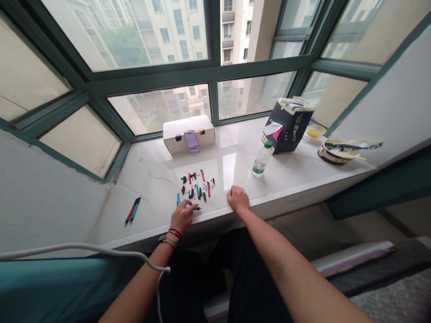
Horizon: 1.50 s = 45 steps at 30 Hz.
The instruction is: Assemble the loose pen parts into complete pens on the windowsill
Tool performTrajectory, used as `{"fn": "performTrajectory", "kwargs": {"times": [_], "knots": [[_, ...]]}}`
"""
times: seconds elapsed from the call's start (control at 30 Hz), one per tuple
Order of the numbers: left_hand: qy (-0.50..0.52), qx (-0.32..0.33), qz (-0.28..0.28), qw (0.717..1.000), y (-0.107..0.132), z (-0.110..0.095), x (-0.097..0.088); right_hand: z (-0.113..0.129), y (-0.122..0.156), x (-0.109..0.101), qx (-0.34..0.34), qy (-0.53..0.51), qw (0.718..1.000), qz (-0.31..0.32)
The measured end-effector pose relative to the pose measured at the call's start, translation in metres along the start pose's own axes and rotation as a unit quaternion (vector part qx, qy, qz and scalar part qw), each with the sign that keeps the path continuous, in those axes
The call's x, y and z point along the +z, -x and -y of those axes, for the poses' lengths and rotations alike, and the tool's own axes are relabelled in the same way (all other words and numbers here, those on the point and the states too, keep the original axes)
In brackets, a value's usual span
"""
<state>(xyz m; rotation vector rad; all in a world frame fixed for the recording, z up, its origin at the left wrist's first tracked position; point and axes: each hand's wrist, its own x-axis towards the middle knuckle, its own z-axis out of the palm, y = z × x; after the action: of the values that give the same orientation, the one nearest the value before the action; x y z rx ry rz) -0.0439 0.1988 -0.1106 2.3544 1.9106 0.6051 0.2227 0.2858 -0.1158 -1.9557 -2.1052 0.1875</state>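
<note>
My left hand (182, 216) is at the near edge of the white marble sill, fingers curled. A small black pen part (198, 208) sticks out by its thumb and seems held; the fingertips are partly hidden. Just beyond lie pen parts in loose rows: pink barrels (208, 189), a blue barrel (197, 191), several black pieces (204, 197) and tiny clear or metal bits. Another blue piece (178, 198) lies right behind the left fingers. My right hand (238, 198) rests closed on the sill, right of the parts, with nothing visible in it.
Two whole pens (133, 210), pink and blue, lie at the left. A white box (188, 134) stands by the window. To the right are a plastic bottle (261, 160), a dark paper bag (290, 125) and a food bowl (336, 152). A white cable (101, 250) crosses the lower left.
</note>
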Motion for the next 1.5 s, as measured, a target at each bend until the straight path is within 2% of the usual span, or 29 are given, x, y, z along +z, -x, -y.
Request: {"fn": "performTrajectory", "kwargs": {"times": [0.07, 0.2, 0.37, 0.47, 0.53, 0.57, 0.63, 0.73, 0.77, 0.83, 0.9, 1.13, 1.4, 1.5], "knots": [[0.002, -0.015, -0.011, 1.0, 0.002, 0.006, 0.002, 0.001, 0.0, 0.0, 0.001, 0.001, 1.0, 0.002], [-0.001, -0.092, -0.049, 0.995, 0.008, 0.008, 0.008, 0.003, 0.0, -0.002, 0.005, 0.009, 1.0, 0.009], [-0.017, -0.127, -0.033, 0.991, 0.009, 0.002, 0.009, 0.0, 0.0, -0.009, 0.005, -0.008, 1.0, -0.002], [-0.039, -0.123, -0.028, 0.991, 0.007, 0.001, 0.009, -0.001, 0.006, -0.013, 0.017, -0.076, 0.997, -0.008], [-0.048, -0.122, -0.029, 0.991, 0.006, 0.001, 0.011, 0.005, 0.014, -0.013, 0.032, -0.165, 0.986, -0.008], [-0.048, -0.124, -0.032, 0.991, 0.005, 0.001, 0.012, 0.012, 0.019, -0.012, 0.032, -0.222, 0.975, -0.005], [-0.042, -0.127, -0.037, 0.99, 0.004, 0.002, 0.014, 0.032, 0.03, -0.006, 0.016, -0.342, 0.937, 0.071], [-0.03, -0.12, -0.045, 0.991, 0.004, 0.004, 0.016, 0.071, 0.04, 0.009, 0.053, -0.456, 0.835, 0.304], [-0.027, -0.122, -0.048, 0.991, 0.004, 0.004, 0.017, 0.084, 0.04, 0.014, 0.081, -0.47, 0.809, 0.343], [-0.015, -0.125, -0.054, 0.991, 0.004, 0.004, 0.017, 0.105, 0.034, 0.022, 0.145, -0.477, 0.781, 0.375], [-0.005, -0.128, -0.059, 0.99, 0.004, 0.004, 0.017, 0.118, 0.027, 0.025, 0.179, -0.47, 0.766, 0.4], [-0.021, -0.122, -0.063, 0.99, 0.004, 0.004, 0.021, 0.122, 0.018, 0.03, 0.173, -0.447, 0.767, 0.427], [0.001, -0.102, -0.078, 0.992, 0.004, 0.006, 0.02, 0.124, 0.022, 0.029, 0.19, -0.471, 0.768, 0.389], [0.013, -0.105, -0.077, 0.991, 0.004, 0.006, 0.02, 0.123, 0.024, 0.029, 0.143, -0.457, 0.795, 0.373]]}}
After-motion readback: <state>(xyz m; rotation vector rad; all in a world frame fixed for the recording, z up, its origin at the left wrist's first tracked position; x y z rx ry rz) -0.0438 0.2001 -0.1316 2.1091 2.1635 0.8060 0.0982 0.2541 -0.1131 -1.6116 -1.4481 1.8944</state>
